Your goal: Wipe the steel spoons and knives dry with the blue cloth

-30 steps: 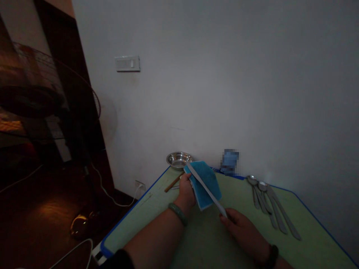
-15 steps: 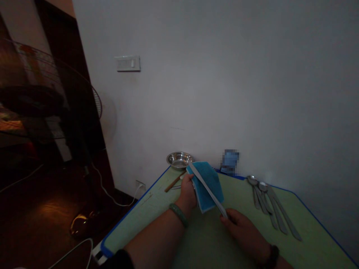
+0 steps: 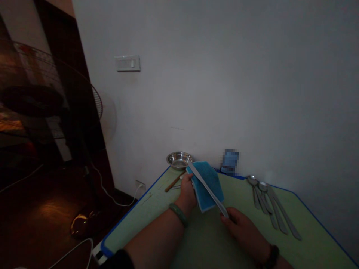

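Note:
My left hand (image 3: 185, 196) grips a folded blue terry cloth (image 3: 213, 179) from beneath, just above the green table. A long, flat metal utensil (image 3: 209, 189) lies diagonally across the cloth, and my right hand (image 3: 242, 229) pinches its lower end. It looks like a spoon or table knife, but its upper end shows no clear shape. The cloth's underside and the left fingers are partly hidden.
A steel bowl (image 3: 179, 160) sits past the table's far corner, beside a wooden stick (image 3: 174, 183). Several steel spoons (image 3: 266, 203) lie at right. The blue-edged green table (image 3: 134, 220) meets the wall. A blurred blue object (image 3: 230, 161) stands behind it; a standing fan (image 3: 50, 101) is at left.
The cloth has swung slightly more upright and to the right since the earliest frame. The utensil has turned a little on it, showing a wider face.

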`<state>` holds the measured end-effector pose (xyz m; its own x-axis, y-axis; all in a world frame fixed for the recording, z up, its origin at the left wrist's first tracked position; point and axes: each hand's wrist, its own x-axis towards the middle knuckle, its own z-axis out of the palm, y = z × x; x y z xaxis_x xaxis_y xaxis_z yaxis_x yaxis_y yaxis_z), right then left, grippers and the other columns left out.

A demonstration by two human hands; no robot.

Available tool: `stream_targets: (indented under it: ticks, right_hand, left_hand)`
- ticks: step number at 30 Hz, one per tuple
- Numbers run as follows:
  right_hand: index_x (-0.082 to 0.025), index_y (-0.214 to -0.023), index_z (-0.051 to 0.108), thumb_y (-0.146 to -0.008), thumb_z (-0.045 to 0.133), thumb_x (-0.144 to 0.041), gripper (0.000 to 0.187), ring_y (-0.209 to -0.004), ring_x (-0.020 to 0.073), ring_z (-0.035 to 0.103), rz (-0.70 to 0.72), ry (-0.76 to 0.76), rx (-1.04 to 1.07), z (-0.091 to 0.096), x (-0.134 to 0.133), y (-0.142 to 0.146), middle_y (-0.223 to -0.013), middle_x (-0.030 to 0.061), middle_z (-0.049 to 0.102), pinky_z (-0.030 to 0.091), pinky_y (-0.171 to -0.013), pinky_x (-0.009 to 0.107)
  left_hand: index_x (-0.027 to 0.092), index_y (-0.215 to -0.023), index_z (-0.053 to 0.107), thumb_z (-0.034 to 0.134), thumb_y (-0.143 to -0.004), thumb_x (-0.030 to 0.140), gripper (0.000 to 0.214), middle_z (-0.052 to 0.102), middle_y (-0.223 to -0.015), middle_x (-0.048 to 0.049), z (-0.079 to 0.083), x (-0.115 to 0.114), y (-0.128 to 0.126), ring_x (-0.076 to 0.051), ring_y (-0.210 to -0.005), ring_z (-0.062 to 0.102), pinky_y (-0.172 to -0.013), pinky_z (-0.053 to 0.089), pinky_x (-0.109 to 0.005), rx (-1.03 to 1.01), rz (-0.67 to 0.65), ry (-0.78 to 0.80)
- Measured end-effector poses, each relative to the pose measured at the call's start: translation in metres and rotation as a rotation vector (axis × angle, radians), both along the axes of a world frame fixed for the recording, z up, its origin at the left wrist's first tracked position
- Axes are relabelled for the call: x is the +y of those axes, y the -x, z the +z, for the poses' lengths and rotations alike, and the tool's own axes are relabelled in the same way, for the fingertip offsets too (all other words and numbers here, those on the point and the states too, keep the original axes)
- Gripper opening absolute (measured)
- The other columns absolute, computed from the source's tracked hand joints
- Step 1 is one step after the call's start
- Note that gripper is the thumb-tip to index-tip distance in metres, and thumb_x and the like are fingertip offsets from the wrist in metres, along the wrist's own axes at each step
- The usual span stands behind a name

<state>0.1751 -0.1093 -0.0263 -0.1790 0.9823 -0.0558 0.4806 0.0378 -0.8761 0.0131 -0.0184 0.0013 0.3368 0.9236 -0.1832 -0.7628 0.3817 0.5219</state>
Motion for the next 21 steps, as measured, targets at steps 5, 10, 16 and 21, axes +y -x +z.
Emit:
stream_targets:
  ticks: [5,10,16,21]
  right_hand:
    - [-0.018,-0.087,0.055,-0.077,0.043,-0.042,0.028,-0.078,0.0169,0.055,0.006,0.013,-0.005,0.0013,0.0,0.0001,-0.081,0.0017,0.06,0.043,-0.067,0.026]
    - [-0.018,-0.09,0.055,-0.077,0.044,-0.042,0.029,-0.076,0.0157,0.056,0.017,0.03,0.032,0.0029,-0.0003,0.0007,-0.079,0.0009,0.06,0.043,-0.065,0.024]
    - [-0.018,-0.085,0.055,-0.077,0.043,-0.041,0.028,-0.07,0.0143,0.053,0.004,0.019,-0.001,0.0048,-0.0021,0.0019,-0.076,0.0002,0.059,0.041,-0.061,0.023]
    - [-0.019,-0.085,0.054,-0.077,0.042,-0.041,0.027,-0.069,0.0135,0.052,0.005,0.011,-0.017,0.0051,-0.0025,0.0016,-0.075,-0.0001,0.058,0.04,-0.06,0.022]
  left_hand:
    - [0.008,-0.09,0.062,0.042,-0.066,0.04,0.045,0.067,-0.079,-0.0155,-0.0015,0.0025,0.0004,-0.033,-0.08,0.061,-0.079,0.041,-0.052,-0.012,0.028,-0.002]
    - [0.008,-0.089,0.061,0.041,-0.067,0.039,0.043,0.067,-0.08,-0.0154,-0.004,0.0065,0.0022,-0.033,-0.082,0.06,-0.081,0.039,-0.052,-0.041,0.041,0.008]
    - [0.008,-0.086,0.062,0.042,-0.067,0.038,0.041,0.066,-0.079,-0.0157,-0.0029,0.0069,0.0031,-0.034,-0.082,0.06,-0.082,0.038,-0.052,-0.071,0.087,0.016]
    - [0.008,-0.087,0.062,0.042,-0.068,0.036,0.039,0.066,-0.079,-0.0147,-0.0027,0.0087,0.0046,-0.033,-0.083,0.06,-0.083,0.038,-0.05,-0.098,0.109,0.02]
